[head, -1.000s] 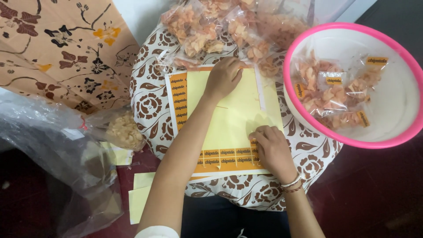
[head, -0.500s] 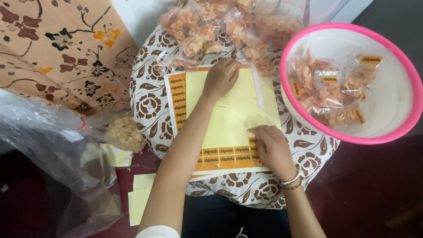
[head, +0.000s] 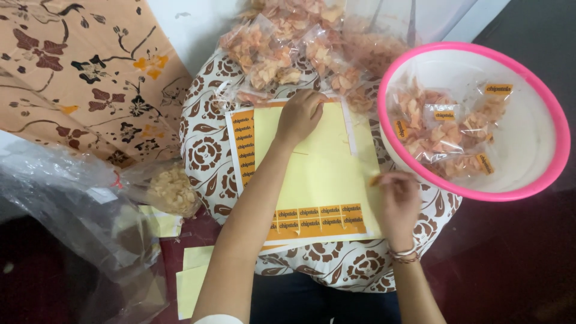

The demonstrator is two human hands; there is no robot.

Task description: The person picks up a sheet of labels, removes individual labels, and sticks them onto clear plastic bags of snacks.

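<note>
The sticker sheet, yellow backing with orange labels along its left edge and bottom, lies flat on a round cushion with a brown floral pattern, on the person's lap. The left hand rests palm down on the sheet's upper part, fingers curled and pressing it in place; it grips nothing. The right hand hovers at the sheet's right edge, near the lower corner, fingers pinched together on a small orange sticker held just above the backing.

Count: one sticker sheet; two rows of orange labels at its bottom and one column at its left. One pink-rimmed basin stands just right of the cushion, holding several labelled clear packets of chips; the exact number cannot be told. A heap of unlabelled packets lies beyond the sheet's top edge, touching it. One open bag of pale chips sits left of the cushion, beside a large crumpled clear plastic bag.

Both forearms reach forward from the bottom of the view, the left one crossing the sheet diagonally. A bangle circles the right wrist.
</note>
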